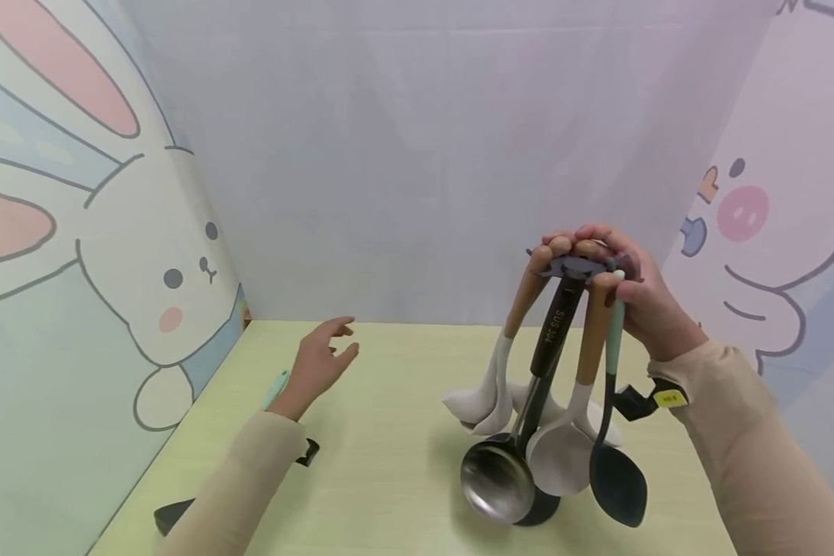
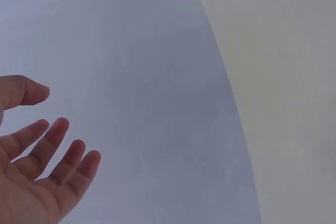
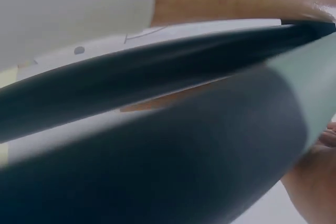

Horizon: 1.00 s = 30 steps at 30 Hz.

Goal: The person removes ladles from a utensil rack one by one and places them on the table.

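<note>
On the table's right side stands a utensil rack (image 1: 575, 268) with a dark top, hung with kitchen tools. My right hand (image 1: 642, 297) grips this top, fingers reaching over the far side and thumb by a wooden handle and a mint handle. The mint-handled turner (image 1: 618, 485) has a dark head. Next to it hang a white ladle (image 1: 561, 457) with a wooden handle and a steel ladle (image 1: 498, 480) with a black handle. Further white tools (image 1: 483, 401) hang behind. My left hand (image 1: 322, 359) hovers at the left, holding nothing, fingers loosely bent.
Under my left forearm lies another utensil, its mint handle end (image 1: 275, 388) and black head (image 1: 172, 516) showing on either side. The pale yellow table (image 1: 382, 455) meets a grey-white backdrop (image 1: 424, 170) at its far edge. Cartoon-printed panels (image 1: 160, 270) flank it.
</note>
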Each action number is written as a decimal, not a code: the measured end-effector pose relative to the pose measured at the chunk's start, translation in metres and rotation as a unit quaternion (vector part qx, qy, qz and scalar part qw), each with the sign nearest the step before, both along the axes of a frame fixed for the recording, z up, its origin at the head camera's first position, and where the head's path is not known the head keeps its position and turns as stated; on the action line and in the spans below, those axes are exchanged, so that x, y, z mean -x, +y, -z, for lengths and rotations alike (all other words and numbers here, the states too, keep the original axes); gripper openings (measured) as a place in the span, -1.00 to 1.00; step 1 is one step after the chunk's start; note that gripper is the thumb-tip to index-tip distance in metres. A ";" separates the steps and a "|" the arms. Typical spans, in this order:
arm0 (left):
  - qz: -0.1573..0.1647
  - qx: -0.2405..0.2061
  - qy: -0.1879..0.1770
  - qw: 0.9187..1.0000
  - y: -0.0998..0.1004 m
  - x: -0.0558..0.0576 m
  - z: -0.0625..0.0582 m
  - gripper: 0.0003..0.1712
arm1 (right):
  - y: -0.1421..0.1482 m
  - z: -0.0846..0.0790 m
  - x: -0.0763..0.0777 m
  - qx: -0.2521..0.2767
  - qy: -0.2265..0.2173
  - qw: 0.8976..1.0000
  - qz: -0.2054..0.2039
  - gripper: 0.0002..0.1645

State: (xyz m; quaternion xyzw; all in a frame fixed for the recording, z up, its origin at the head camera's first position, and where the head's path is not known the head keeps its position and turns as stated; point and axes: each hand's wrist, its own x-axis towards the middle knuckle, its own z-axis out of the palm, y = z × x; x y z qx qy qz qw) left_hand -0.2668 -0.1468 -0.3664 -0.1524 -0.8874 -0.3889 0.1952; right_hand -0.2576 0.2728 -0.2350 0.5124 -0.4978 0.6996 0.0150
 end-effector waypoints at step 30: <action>0.333 -0.184 -0.032 0.924 0.151 -0.057 -0.049 -0.43 | 0.001 -0.004 -0.034 0.002 -0.128 0.970 0.205 -0.46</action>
